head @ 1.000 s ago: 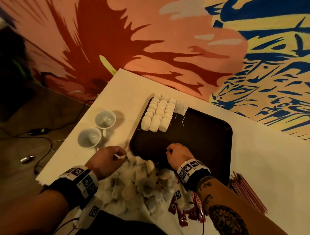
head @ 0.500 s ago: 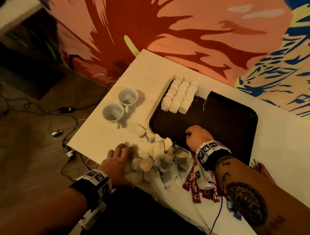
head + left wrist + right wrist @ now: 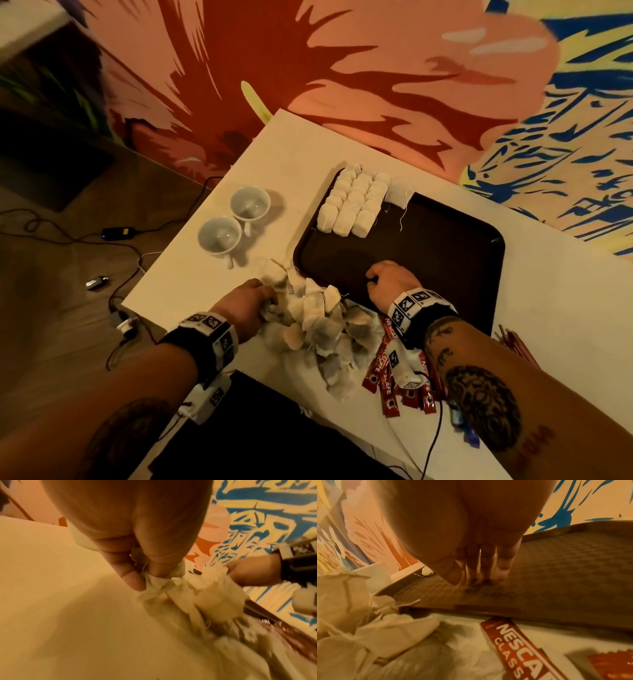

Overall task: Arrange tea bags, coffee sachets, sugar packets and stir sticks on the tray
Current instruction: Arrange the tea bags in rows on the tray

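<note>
A dark brown tray (image 3: 445, 246) lies on the white table. Three neat rows of tea bags (image 3: 352, 202) fill its far left corner. A loose pile of tea bags (image 3: 318, 318) sits off the tray's near left corner. My left hand (image 3: 270, 298) reaches into the pile's left edge; in the left wrist view its thumb and finger (image 3: 133, 580) pinch one tea bag (image 3: 154, 586). My right hand (image 3: 373, 277) rests on the tray's near part, its fingertips (image 3: 501, 573) touching the tray (image 3: 573, 581) and holding nothing. Red coffee sachets (image 3: 383, 363) lie under my right wrist.
Two white cups (image 3: 250, 202) (image 3: 219, 234) stand left of the tray near the table's left edge. A bundle of red stir sticks (image 3: 513, 342) lies right of my right forearm. A painted wall runs behind the table. Cables lie on the floor at left.
My left hand went from lying on the near left of the pile to pinching a tea bag at its left edge. My right hand stayed on the tray.
</note>
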A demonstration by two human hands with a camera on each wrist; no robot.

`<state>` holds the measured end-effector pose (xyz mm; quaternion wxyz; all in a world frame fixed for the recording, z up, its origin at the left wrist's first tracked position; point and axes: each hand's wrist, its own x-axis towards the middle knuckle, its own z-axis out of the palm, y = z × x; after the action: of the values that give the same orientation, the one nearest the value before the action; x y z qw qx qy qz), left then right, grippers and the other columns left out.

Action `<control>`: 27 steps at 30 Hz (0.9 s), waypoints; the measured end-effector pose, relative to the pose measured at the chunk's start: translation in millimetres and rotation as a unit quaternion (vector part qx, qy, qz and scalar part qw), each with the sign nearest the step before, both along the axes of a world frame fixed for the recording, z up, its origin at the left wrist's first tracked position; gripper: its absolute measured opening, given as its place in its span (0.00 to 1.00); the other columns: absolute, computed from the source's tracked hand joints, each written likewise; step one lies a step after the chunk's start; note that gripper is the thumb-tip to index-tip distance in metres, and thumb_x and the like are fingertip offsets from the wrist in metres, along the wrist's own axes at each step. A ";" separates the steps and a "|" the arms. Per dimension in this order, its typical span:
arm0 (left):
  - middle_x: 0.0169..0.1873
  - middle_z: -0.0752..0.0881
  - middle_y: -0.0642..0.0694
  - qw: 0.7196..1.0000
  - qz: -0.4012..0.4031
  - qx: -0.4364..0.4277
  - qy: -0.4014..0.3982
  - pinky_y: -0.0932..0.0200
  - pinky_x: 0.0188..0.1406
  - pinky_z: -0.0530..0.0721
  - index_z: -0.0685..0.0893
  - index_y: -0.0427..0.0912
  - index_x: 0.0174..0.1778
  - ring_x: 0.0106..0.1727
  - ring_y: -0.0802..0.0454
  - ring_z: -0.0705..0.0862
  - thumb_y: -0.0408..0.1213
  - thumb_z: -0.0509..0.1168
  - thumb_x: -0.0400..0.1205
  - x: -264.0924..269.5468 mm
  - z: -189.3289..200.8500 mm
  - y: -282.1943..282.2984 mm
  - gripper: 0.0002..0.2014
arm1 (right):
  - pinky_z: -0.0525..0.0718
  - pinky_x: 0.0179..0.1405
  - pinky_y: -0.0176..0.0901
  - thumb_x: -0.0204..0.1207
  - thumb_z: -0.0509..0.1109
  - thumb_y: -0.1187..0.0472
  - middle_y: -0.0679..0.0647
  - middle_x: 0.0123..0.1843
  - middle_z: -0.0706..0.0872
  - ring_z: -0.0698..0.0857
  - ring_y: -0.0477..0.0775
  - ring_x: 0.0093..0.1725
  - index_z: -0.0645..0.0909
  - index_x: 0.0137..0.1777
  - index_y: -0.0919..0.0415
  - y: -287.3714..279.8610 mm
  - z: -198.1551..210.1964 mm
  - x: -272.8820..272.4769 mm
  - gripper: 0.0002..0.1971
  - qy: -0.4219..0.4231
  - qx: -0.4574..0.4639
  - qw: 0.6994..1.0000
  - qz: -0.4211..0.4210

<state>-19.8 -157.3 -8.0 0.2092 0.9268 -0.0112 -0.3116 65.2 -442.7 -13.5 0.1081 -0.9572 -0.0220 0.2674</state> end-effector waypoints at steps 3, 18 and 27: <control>0.53 0.83 0.49 0.997 0.062 -0.048 -0.027 0.63 0.48 0.76 0.85 0.49 0.57 0.51 0.48 0.82 0.30 0.67 0.76 5.5 15.9 1.6 0.15 | 0.77 0.70 0.44 0.83 0.66 0.56 0.51 0.73 0.78 0.80 0.55 0.70 0.83 0.67 0.50 -0.9 2.2 1.4 0.15 0.002 0.005 1.000 0.005; 0.42 0.91 0.46 0.772 0.400 -0.491 0.043 0.61 0.33 0.88 0.80 0.35 0.62 0.41 0.53 0.88 0.24 0.62 0.85 57.8 55.5 -23.1 0.11 | 0.82 0.64 0.41 0.81 0.73 0.50 0.44 0.60 0.87 0.85 0.44 0.60 0.83 0.62 0.46 28.5 72.8 14.5 0.12 -0.018 0.225 0.974 -0.007; 0.59 0.88 0.43 0.696 0.487 -0.512 0.127 0.62 0.55 0.81 0.77 0.40 0.73 0.59 0.50 0.88 0.35 0.62 0.86 95.4 87.2 -61.6 0.18 | 0.83 0.47 0.35 0.70 0.83 0.53 0.44 0.51 0.85 0.85 0.41 0.46 0.76 0.59 0.49 85.8 81.2 11.4 0.23 -0.065 0.399 0.914 -0.032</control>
<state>75.6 -218.9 79.2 0.7731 0.5039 0.3109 -0.2274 76.6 -356.9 67.7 0.4878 -0.8501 -0.1027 0.1698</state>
